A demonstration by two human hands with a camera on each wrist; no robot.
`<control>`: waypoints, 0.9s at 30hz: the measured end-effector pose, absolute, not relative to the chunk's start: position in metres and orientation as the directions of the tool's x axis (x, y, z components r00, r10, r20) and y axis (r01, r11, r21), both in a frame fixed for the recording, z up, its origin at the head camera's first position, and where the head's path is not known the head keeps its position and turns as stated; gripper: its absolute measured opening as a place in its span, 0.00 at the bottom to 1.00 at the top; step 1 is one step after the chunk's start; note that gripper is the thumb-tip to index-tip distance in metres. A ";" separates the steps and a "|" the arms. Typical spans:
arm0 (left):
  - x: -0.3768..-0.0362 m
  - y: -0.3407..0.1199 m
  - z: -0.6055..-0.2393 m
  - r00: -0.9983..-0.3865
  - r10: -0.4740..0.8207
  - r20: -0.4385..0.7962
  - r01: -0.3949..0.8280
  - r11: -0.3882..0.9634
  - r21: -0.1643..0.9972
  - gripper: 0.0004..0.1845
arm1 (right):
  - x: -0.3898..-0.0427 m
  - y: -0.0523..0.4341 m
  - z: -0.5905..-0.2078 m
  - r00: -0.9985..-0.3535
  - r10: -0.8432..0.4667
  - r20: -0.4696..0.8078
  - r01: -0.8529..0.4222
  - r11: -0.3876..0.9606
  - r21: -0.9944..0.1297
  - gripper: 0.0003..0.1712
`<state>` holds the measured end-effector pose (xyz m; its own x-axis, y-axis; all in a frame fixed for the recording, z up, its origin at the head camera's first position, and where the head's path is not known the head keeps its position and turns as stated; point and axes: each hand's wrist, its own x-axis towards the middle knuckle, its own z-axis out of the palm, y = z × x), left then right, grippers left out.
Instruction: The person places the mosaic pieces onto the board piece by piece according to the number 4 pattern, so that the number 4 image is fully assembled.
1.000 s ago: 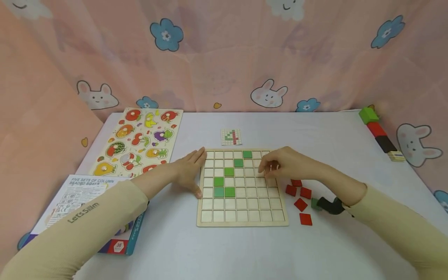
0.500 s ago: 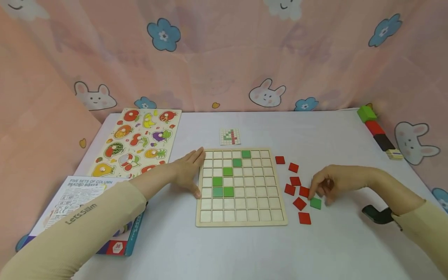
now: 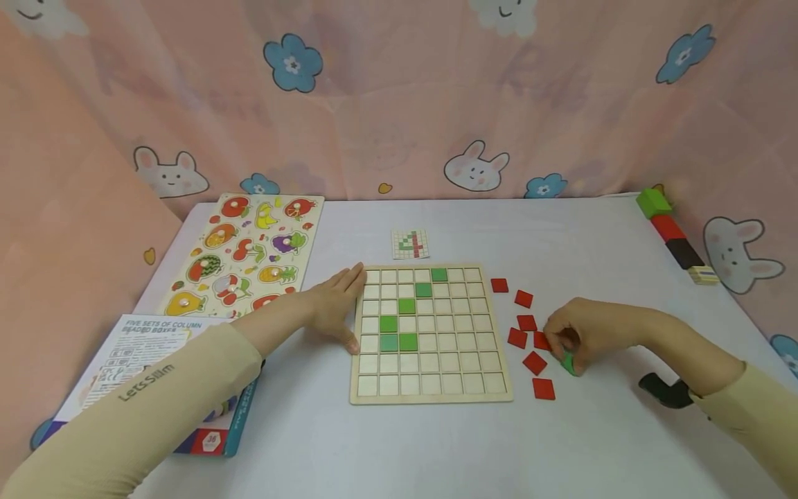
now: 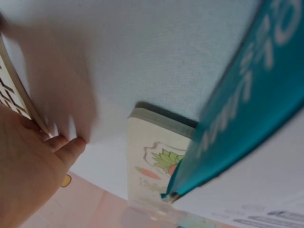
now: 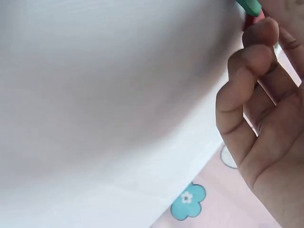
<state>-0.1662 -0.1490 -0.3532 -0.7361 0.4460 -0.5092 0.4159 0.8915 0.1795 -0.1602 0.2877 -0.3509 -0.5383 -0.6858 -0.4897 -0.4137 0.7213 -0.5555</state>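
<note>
My right hand (image 3: 582, 333) pinches a green square tile (image 3: 568, 363), tilted up on one edge, right of several red tiles (image 3: 534, 362) on the table. In the right wrist view a corner of the green tile (image 5: 250, 6) shows at the top, partly hidden by the hand. A wooden grid board (image 3: 431, 402) lies in the middle, with several green tiles (image 3: 407, 305) in its squares forming a diagonal line and a short row. My left hand (image 3: 333, 310) rests along the board's left edge, fingers extended; the left wrist view shows its fingertips (image 4: 71, 148) at that edge.
A small pattern card (image 3: 410, 244) lies behind the board. At the left are a fruit puzzle board (image 3: 249, 239) and, overlapping it, a box (image 3: 156, 346) under the left forearm. Coloured blocks (image 3: 673, 235) line the table's right edge. Patterned pink cloth (image 3: 386, 104) rises behind.
My right hand left the board's right side, moved right over the loose tiles and picked at the green tile, which now tilts up between its fingers. The left hand stayed put.
</note>
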 end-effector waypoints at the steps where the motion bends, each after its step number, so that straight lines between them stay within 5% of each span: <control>1: -0.166 -0.149 -0.353 -0.736 0.444 -0.511 0.415 0.892 0.178 0.75 | -0.161 0.287 -0.349 -0.536 -0.684 -0.495 -0.406 0.723 -0.560 0.14; 6: -0.166 -0.149 -0.352 -0.736 0.436 -0.519 0.409 0.896 0.173 0.75 | -0.172 0.274 -0.342 -0.530 -0.690 -0.493 -0.327 0.703 -0.632 0.11; 17: -0.167 -0.149 -0.353 -0.730 0.448 -0.516 0.420 0.890 0.180 0.74 | -0.185 0.182 -0.351 -0.692 -0.676 -0.254 -0.342 0.617 -0.709 0.09; 27: -0.167 -0.150 -0.354 -0.732 0.447 -0.513 0.415 0.891 0.185 0.75 | -0.169 0.122 -0.360 -0.668 -0.725 -0.170 -0.433 0.564 -0.703 0.08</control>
<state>-0.1667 -0.1504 -0.3540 -0.7323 0.4474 -0.5134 0.4148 0.8909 0.1848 -0.1687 0.1222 -0.3603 -0.6675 -0.7250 -0.1697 -0.4333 0.5636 -0.7033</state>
